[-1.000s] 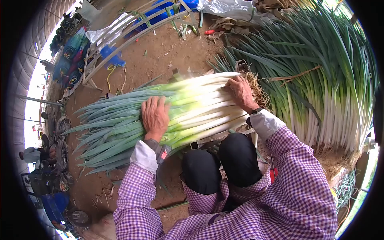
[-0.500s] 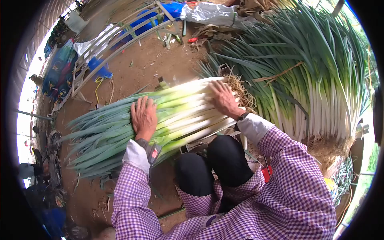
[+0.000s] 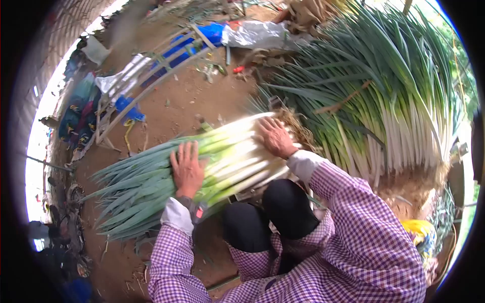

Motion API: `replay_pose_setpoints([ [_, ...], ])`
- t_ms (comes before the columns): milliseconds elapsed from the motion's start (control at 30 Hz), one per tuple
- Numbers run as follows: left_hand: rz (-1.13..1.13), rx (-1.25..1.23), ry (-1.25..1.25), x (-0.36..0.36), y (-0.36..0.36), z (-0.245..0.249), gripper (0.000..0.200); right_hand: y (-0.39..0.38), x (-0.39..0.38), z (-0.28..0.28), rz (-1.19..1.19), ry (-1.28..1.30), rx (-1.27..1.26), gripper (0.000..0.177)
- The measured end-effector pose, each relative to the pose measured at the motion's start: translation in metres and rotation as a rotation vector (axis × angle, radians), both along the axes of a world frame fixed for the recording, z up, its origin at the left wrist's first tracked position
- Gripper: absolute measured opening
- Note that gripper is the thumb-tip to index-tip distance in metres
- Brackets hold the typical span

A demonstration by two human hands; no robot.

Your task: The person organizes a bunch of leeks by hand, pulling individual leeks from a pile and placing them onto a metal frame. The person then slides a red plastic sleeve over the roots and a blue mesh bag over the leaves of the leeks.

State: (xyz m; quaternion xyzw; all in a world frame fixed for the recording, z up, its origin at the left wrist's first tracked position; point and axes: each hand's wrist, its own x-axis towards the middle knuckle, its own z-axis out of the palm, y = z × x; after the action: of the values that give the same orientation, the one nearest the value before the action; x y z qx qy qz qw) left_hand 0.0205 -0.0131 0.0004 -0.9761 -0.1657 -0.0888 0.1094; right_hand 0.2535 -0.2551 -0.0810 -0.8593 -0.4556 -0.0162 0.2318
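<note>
- Green onions (image 3: 232, 156) are lying bundled
- my left hand (image 3: 188, 170) is resting open on green leaves (image 3: 136, 188)
- my right hand (image 3: 275, 136), unclenched, is touching white stalks (image 3: 246, 139) near roots (image 3: 297, 127)

We wear a purple-and-white checked shirt (image 3: 364, 237) and black knee coverings (image 3: 288, 209); our green onions (image 3: 235, 151) run white through yellow-green to blue-green, and the soil (image 3: 187, 98) is brown.

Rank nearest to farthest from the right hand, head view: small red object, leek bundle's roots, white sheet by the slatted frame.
From the right hand:
1. leek bundle's roots, just right
2. small red object, beyond, on the ground
3. white sheet, far left
</note>
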Motion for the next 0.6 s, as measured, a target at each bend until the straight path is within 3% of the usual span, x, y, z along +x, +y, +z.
replay_pose_setpoints([
  [200,0.027,-0.009,0.023,-0.013,-0.013,0.004,0.085,0.002,0.002,-0.005,-0.008,0.041,0.036,0.068],
  [433,0.016,-0.087,-0.017,-0.008,-0.014,0.002,0.083,-0.004,0.001,0.001,0.0,0.002,-0.023,0.067],
  [600,0.01,-0.089,-0.019,-0.009,-0.011,0.003,0.083,0.007,-0.009,0.004,0.088,0.038,0.078,0.065],
])
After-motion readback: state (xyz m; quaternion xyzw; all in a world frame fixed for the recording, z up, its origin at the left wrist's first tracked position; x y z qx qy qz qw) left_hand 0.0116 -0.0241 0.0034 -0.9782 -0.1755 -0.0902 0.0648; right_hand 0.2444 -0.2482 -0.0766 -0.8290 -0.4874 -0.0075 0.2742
